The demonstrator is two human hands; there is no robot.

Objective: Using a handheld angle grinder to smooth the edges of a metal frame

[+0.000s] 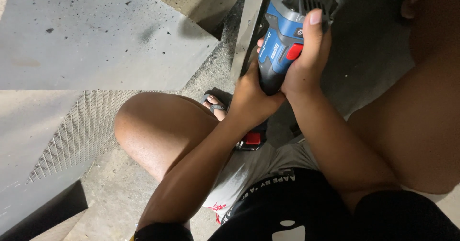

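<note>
Two hands close around one blue-and-black cordless grinder [282, 40], held low in front of the squatting person, between the knees and up against the edge of a grey metal bar [249, 28] that runs away along the concrete floor [120, 193]. The right hand [306, 63] wraps the upper body of the tool, fingers curled tight and the thumb lying along the casing near a red switch; the left hand [251, 95] clamps the lower grip just beneath it, fist fully shut. I judge the tool fairly heavy and rigid — a hard plastic shell with a battery block [253, 139] at its tail, red and black, weighing down the rear end — so a two-handed hold along the barrel suits it, one hand close to the head for control. The moulded grip looks matt rather than slippery. The working head is cut off at the top edge, so its disc cannot be seen. Outward to the left lie a flat, speckled grey metal sheet [96, 35] and a panel of fine wire mesh [79, 131], both stiff and sharp-edged by the look of them. A sandalled foot [214, 104] rests on the floor just beside the bar.
</note>
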